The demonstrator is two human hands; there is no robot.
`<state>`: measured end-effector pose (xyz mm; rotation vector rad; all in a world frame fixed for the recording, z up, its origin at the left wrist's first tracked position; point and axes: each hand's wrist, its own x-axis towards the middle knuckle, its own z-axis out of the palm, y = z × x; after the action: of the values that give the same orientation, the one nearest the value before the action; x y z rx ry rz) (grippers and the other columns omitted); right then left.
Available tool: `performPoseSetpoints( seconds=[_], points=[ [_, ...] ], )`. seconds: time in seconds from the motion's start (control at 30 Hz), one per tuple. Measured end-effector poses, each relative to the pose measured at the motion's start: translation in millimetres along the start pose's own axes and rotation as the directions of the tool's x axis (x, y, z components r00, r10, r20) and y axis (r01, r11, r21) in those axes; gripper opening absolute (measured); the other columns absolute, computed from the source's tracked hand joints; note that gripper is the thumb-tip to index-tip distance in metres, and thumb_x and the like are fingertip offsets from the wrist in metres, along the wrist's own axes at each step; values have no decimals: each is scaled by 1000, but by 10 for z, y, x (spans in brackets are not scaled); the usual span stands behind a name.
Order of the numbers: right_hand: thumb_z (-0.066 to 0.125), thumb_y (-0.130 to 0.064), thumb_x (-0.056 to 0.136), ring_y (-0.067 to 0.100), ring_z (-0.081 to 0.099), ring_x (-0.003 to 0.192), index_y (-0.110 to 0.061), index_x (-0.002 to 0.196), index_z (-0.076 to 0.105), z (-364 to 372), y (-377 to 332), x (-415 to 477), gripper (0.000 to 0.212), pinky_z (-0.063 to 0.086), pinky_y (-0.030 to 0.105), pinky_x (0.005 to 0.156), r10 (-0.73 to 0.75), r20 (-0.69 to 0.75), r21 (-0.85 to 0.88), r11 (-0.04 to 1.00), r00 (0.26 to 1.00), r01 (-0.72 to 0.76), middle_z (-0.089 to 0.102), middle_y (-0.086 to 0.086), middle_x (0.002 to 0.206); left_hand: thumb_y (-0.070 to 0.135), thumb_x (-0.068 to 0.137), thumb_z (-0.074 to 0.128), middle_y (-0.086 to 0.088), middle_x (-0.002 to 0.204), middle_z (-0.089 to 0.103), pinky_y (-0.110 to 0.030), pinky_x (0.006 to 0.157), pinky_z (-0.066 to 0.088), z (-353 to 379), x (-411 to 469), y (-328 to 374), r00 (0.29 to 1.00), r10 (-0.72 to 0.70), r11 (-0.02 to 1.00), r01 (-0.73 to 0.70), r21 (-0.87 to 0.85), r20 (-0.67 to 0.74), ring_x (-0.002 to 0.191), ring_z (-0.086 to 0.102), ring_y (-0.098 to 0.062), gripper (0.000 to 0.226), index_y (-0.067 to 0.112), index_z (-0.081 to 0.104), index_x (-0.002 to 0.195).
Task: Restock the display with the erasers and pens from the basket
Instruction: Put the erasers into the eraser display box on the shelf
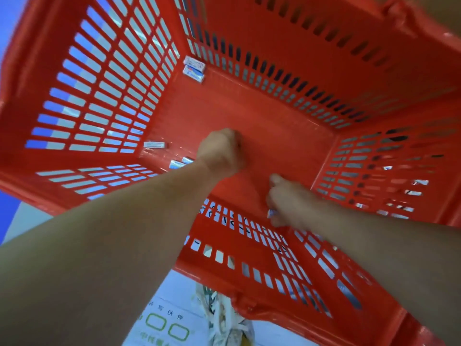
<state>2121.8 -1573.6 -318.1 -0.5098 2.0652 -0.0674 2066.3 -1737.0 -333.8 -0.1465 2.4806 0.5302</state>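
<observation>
1. Left hand (pixel 222 153) is curled, knuckles up, on the basket (pixel 249 108) floor. Any hold is hidden.
2. Right hand (pixel 287 203) pinches what looks like an eraser (pixel 270 213).
3. More erasers (pixel 194 68) lie in the far corner. They are probably light, stiff and slick-wrapped, so pinch the long sides.

This is a shop, by the look of it one selling stationery. A red plastic shopping basket (pixel 249 113) with slotted walls and a moulded carry handle (pixel 399 17) fills the view, the kind customers carry round a store. On its floor lie small erasers (pixel 194 64) in printed retail sleeves, several alike. Below the basket lies white packaging (pixel 169 320) printed with green squares and Chinese characters, and blue and pale surfaces show through the slots.
</observation>
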Motion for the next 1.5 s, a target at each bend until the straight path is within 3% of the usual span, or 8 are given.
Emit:
performPoseSetpoints(
  seconds=[0.1,0.2,0.3,0.4,0.63,0.93,1.23,1.5],
  points=[
    [69,-22,73,18,55,66,-11,73,68,-219,-92,-32,11,39,21,54,215,-116,532,838,970,-122,56,6,73,6,75,63,-1,50,54,-24,51,43,-256,-286,187,961,-149,803,256,-539,234,47,52,-19,17,16,53,65],
    [56,-11,79,12,47,54,-17,68,56,-520,-292,-254,13,37,19,52,278,174,983,10,945,-184,50,1,57,-4,78,53,-6,55,53,-20,47,40,-540,-695,373,921,-118,372,387,-844,371,50,48,-18,21,16,59,78],
    [48,-11,80,7,47,48,-17,71,56,-751,-473,-605,13,40,16,48,100,263,892,-405,960,-202,51,-2,57,-2,81,46,-6,71,53,-18,51,44,-805,-1135,528,901,-74,73,432,-899,427,59,51,-14,33,18,67,98],
    [44,-9,80,4,48,43,-13,71,60,-947,-641,-1052,19,43,15,43,-3,221,851,-488,975,-194,54,-1,58,7,86,50,-6,71,53,-17,47,45,-1068,-1563,677,903,-116,-151,396,-906,414,56,50,-11,24,9,67,103],
    [44,-14,84,8,46,44,-9,105,66,-1586,-809,-2274,31,34,17,35,99,75,866,-500,992,-15,54,4,62,19,84,58,-4,69,61,-17,45,45,-1904,-2482,1255,939,-56,-358,298,-885,339,54,55,-14,25,14,65,108],
    [70,-33,64,6,42,46,-8,87,71,-2685,-772,-3910,34,29,14,36,206,-194,878,-400,959,263,56,8,69,1,69,79,7,63,63,-12,53,44,-3135,-3311,2282,981,-59,325,-159,-932,-187,55,54,-2,22,7,62,83],
    [70,-28,62,9,47,51,-13,86,77,-3158,-335,-5252,29,34,15,39,318,-336,731,-506,887,458,59,5,67,13,75,75,8,61,64,-14,51,42,-3794,-3861,3421,975,83,321,-223,-920,-208,54,55,-4,11,20,74,83],
    [69,-30,68,12,54,55,-21,72,70,-3125,190,-6186,10,42,19,47,477,-322,704,-457,818,544,63,5,71,8,72,79,9,88,71,-19,68,53,-3823,-4249,4501,939,275,481,-319,-817,-205,77,67,-8,41,36,68,100]
  ],
)
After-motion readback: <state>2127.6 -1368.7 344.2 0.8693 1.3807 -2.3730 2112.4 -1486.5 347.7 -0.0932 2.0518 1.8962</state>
